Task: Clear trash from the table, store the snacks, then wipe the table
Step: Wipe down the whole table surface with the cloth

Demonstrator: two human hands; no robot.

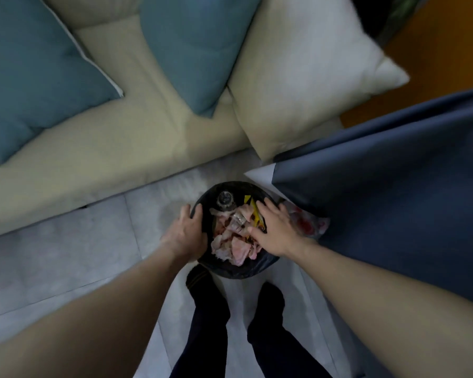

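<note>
A round bin lined with a black bag stands on the pale floor just ahead of my feet. It is full of crumpled pinkish tissues, a clear plastic bottle and a yellow wrapper. My left hand grips the bin's left rim, fingers curled over the edge. My right hand lies over the right side of the trash with its fingers spread flat, pressing on it. Beside the bin's right side lies a clear plastic bag with red print.
A beige sofa with teal cushions and a white cushion runs across the back. A table under a dark blue cloth fills the right side, its corner overhanging the bin. My dark-socked feet stand behind the bin.
</note>
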